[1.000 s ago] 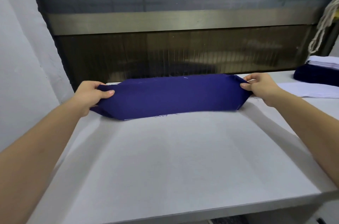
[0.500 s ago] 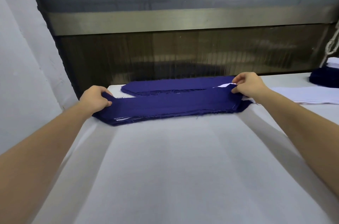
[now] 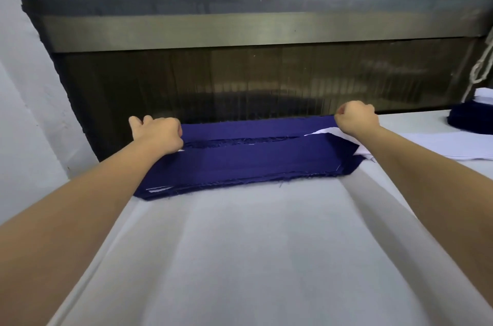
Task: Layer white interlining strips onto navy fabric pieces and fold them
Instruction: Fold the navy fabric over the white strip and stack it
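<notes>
White cloth covers the counter (image 3: 253, 259), which fills the view from the middle down to 6 o'clock. Behind it, toward 12 o'clock, stands a dark ribbed panel (image 3: 266, 80) with a dull metal bar (image 3: 253, 29) across its top. A pale wall (image 3: 26, 112) closes the 9 o'clock side.

Along the far edge of the counter, at the foot of the panel, lies the navy fabric (image 3: 253, 163), a long band running from 9 to 3 o'clock. It shows two navy flaps meeting along a frayed line down the middle. A white strip (image 3: 326, 131) peeks out between the layers at the 3 o'clock end, and thin white edges show at the near left corner.

I judge that the layering on this piece is done and the fold is about closed; flattening it and setting it aside is left. More work seems to wait at 3 o'clock: a flat spread of white strips (image 3: 440, 144), and beyond it a navy stack (image 3: 469, 123) with white pieces on top. No box, tray or bin shows; these supplies lie loose on the counter.

The left hand (image 3: 157, 133) is curled over the band's 9 o'clock end and grasps it, two digits poking past the far edge. The right hand (image 3: 356, 120) is clenched, pinching the far flap at its 3 o'clock end. A pale cord (image 3: 480, 69) hangs above the stacks.
</notes>
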{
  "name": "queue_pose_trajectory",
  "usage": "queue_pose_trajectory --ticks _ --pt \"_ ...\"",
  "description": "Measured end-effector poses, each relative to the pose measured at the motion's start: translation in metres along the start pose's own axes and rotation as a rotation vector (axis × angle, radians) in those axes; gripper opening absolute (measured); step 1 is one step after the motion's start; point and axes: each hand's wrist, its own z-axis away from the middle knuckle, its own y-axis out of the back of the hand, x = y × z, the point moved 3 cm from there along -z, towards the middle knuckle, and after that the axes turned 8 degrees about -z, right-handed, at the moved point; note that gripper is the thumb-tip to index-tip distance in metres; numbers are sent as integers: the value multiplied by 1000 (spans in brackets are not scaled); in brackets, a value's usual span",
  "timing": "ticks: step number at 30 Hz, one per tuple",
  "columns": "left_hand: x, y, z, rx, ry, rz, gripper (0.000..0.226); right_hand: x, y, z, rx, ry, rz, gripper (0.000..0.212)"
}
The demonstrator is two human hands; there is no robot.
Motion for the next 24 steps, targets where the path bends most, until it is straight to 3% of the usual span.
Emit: queue_pose_trajectory --ticks 6,12,17,24 --pt "33 -11 -26 48 -6 117 28 -9 -17 -18 -78 -76 188 39" --pt "43 -29 -45 -40 -3 65 44 -4 -37 -24 -202 -163 235 32" --pt "45 -32 -49 33 0 170 37 -6 -39 -28 -156 -136 194 5" --pt "47 -29 -50 116 -25 256 19 -9 -39 -29 -43 -52 40 16"
